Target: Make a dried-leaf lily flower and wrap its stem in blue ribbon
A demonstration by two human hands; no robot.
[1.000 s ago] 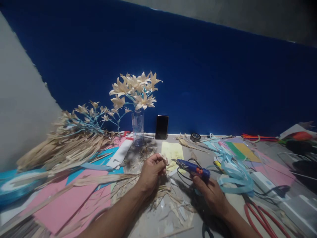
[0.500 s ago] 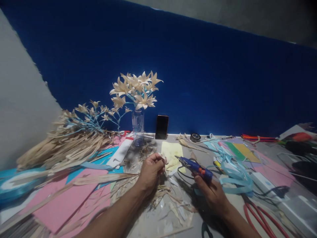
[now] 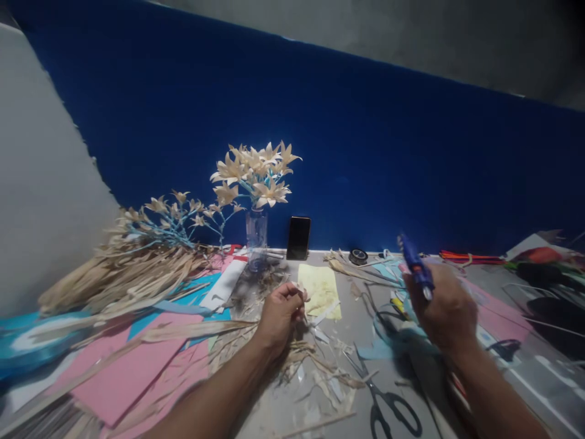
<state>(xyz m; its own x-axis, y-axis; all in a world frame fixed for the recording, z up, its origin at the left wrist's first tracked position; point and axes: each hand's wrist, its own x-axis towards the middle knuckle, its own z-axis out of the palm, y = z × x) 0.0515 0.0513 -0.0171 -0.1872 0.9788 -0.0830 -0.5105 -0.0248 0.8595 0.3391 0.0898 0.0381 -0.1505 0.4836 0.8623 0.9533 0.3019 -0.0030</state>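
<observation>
Between the thumb and fingers of my left hand [image 3: 281,314] is a small pale petal-like piece [image 3: 301,291], mostly covered by the fingertips. This hand is beside a yellow paper sheet [image 3: 317,283], over dry husk scraps [image 3: 315,363]. My right hand [image 3: 445,305] is closed around a blue glue gun [image 3: 415,265], raised over the right side of the table with its nozzle pointing up and away. Motion blurs the gun slightly. Black-handled scissors [image 3: 386,399] lie on the table between my forearms.
A clear vase [image 3: 256,241] of pale husk flowers [image 3: 260,174] stands at the back beside a propped phone [image 3: 298,238]. Dried husks [image 3: 137,274], more flowers on blue stems [image 3: 171,222] and pink sheets [image 3: 137,366] lie left. A white power strip [image 3: 525,378] is at right.
My right hand has lifted the glue gun up and to the right, away from my left hand, uncovering the scissors. The left hand stays nearly in place with its piece.
</observation>
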